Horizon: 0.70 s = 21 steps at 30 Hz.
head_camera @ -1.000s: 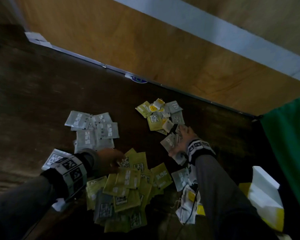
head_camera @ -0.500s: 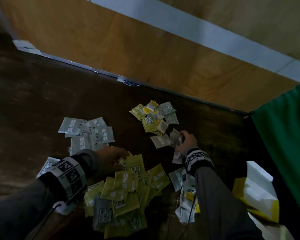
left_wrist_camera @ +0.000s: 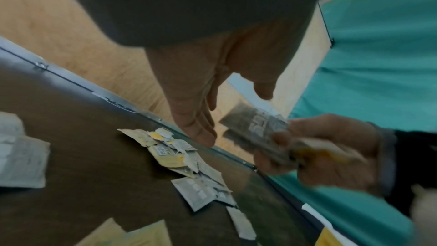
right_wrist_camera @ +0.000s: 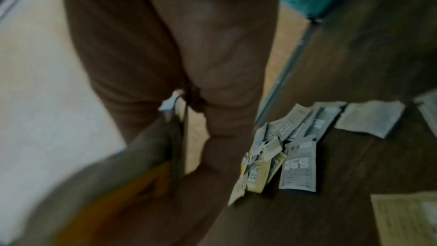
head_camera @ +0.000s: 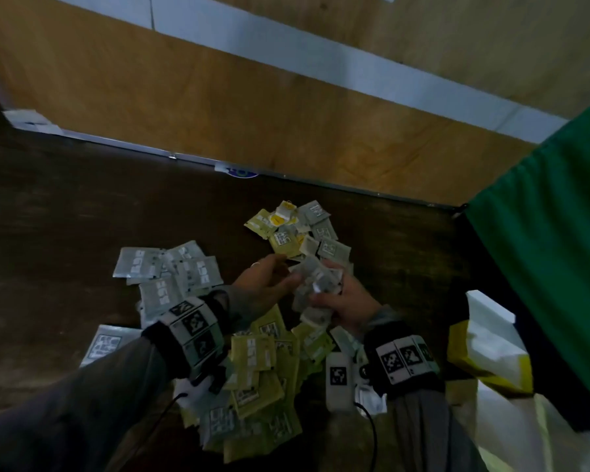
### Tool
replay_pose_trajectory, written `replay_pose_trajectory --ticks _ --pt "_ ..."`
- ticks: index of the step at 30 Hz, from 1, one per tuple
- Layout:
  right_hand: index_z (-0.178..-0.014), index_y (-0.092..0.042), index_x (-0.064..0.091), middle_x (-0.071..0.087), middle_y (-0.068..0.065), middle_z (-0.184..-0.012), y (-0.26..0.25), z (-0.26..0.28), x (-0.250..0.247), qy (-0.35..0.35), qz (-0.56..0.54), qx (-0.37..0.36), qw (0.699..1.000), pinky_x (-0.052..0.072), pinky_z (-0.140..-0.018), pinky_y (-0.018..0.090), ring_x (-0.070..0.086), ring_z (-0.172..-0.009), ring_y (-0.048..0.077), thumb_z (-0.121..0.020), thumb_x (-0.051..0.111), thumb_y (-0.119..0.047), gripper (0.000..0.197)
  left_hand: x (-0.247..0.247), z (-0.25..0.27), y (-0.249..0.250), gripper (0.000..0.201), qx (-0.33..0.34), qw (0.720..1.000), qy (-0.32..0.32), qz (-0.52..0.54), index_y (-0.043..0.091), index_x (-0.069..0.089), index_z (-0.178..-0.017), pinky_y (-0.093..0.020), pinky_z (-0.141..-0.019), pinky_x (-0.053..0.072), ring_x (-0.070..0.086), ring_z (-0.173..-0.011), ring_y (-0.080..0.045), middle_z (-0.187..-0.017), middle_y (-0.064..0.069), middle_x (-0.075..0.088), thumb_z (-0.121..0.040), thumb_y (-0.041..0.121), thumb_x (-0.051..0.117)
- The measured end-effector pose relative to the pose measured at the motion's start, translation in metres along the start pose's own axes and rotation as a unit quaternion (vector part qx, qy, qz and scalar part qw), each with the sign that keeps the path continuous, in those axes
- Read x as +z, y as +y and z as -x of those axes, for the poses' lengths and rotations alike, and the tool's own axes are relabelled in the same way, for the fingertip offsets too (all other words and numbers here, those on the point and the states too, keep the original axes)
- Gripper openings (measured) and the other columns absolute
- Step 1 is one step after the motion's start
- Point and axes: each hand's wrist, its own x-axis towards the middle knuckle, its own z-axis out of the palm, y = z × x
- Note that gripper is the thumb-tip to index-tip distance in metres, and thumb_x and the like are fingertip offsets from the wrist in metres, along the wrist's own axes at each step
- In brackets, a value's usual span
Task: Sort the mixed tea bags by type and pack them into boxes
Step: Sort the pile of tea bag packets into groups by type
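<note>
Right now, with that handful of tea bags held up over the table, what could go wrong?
1. The right hand holds a loose, uneven bunch of grey tea bags; its grip looks crowded, so one might slip as the open left hand reaches in.
2. A dropped bag could land in the yellow-green pile below, mixing types again.
3. The unsorted heap lies near the table edge; a sweep might push bags off.
</note>
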Motion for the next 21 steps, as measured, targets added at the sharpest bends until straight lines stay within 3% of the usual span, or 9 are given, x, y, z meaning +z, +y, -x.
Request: replay_pose_trajectory --ticks 2,5,8,10,12,14,17,19,21 --pt "-0.118 -0.006 0.051 0.067 0.009 -0.100 0.004 0.003 0.013 -0.013 0.068 0.028 0.997 0.055 -0.076 0.041 0.066 -0.092 0.025 -0.058 0.086 -0.025 0.071 -0.002 -0.001 0.001 0.064 -0.010 1.000 -0.011 -0.018 0.014 0.039 -0.137 -0.036 -0.097 0.049 0.053 -0.117 -0.019 -0.129 -0.002 0.053 -0.083 0.037 0.065" --pt "-0.127 -0.008 0.043 0.063 0.014 -0.117 0.017 -0.002 0.018 0.020 0.095 0.066 0.993 0.054 -0.084 0.052 0.064 -0.104 0.031 -0.047 0.093 -0.035 0.097 -0.008 0.002 -0.003 0.052 -0.003 0.998 -0.018 -0.061 0.014 0.055 -0.122 -0.037 -0.094 0.051 0.059 -0.109 -0.021 -0.118 -0.005 0.061 -0.077 0.031 0.074" --pt "-0.120 -0.005 0.044 0.062 0.015 -0.108 0.015 0.005 0.026 0.080 0.047 0.088 0.992 0.057 -0.075 0.049 0.064 -0.098 0.032 -0.069 0.079 -0.002 0.062 -0.014 0.009 -0.014 0.047 -0.004 1.000 0.025 -0.005 0.016 0.056 -0.123 -0.043 -0.094 0.051 0.060 -0.109 -0.023 -0.117 -0.007 0.063 -0.079 0.021 0.072" --pt "-0.109 -0.003 0.048 0.060 0.015 -0.098 0.018 0.008 0.028 0.122 0.001 0.096 0.988 0.058 -0.060 0.037 0.062 -0.090 0.030 -0.080 0.062 0.011 0.035 -0.021 0.013 -0.020 0.047 -0.024 0.997 0.057 0.036 0.013 0.048 -0.128 -0.042 -0.091 0.052 0.059 -0.111 -0.025 -0.121 -0.009 0.059 -0.084 0.015 0.066" --pt "-0.099 -0.004 0.051 0.059 0.016 -0.097 0.018 0.013 0.031 0.140 -0.064 0.109 0.982 0.054 -0.047 0.025 0.061 -0.082 0.029 -0.086 0.054 0.012 0.021 -0.033 0.014 -0.026 0.051 -0.054 0.992 0.103 0.050 0.012 0.040 -0.132 -0.033 -0.085 0.052 0.056 -0.114 -0.026 -0.127 -0.011 0.053 -0.086 0.010 0.061" --pt "-0.094 -0.004 0.051 0.059 0.018 -0.095 0.017 0.017 0.033 0.149 -0.136 0.118 0.972 0.052 -0.044 0.022 0.062 -0.077 0.030 -0.089 0.049 0.011 0.016 -0.052 0.014 -0.037 0.059 -0.080 0.985 0.147 0.042 0.015 0.032 -0.138 -0.030 -0.080 0.050 0.054 -0.115 -0.028 -0.132 -0.013 0.048 -0.087 0.008 0.059" --pt "-0.092 -0.003 0.052 0.059 0.017 -0.089 0.011 0.022 0.033 0.161 -0.203 0.136 0.956 0.054 -0.045 0.022 0.062 -0.074 0.030 -0.093 0.047 0.003 0.008 -0.075 0.016 -0.054 0.072 -0.092 0.974 0.183 0.095 0.025 0.024 -0.143 -0.041 -0.086 0.053 0.053 -0.115 -0.030 -0.135 -0.013 0.045 -0.085 0.004 0.060" --pt "-0.091 -0.002 0.054 0.061 0.016 -0.087 0.006 0.024 0.034 0.166 -0.234 0.144 0.947 0.054 -0.046 0.022 0.064 -0.074 0.029 -0.094 0.051 -0.006 0.006 -0.084 0.018 -0.062 0.072 -0.070 0.974 0.197 0.092 0.029 0.031 -0.139 -0.043 -0.086 0.054 0.054 -0.113 -0.028 -0.134 -0.011 0.045 -0.082 0.001 0.063" --pt "-0.091 -0.001 0.056 0.062 0.016 -0.089 0.002 0.026 0.035 0.150 -0.243 0.140 0.948 0.055 -0.050 0.022 0.067 -0.074 0.026 -0.091 0.056 -0.008 0.007 -0.090 0.019 -0.068 0.063 -0.051 0.976 0.202 0.065 0.030 0.043 -0.129 -0.036 -0.077 0.056 0.056 -0.105 -0.023 -0.131 -0.012 0.047 -0.079 0.000 0.067"
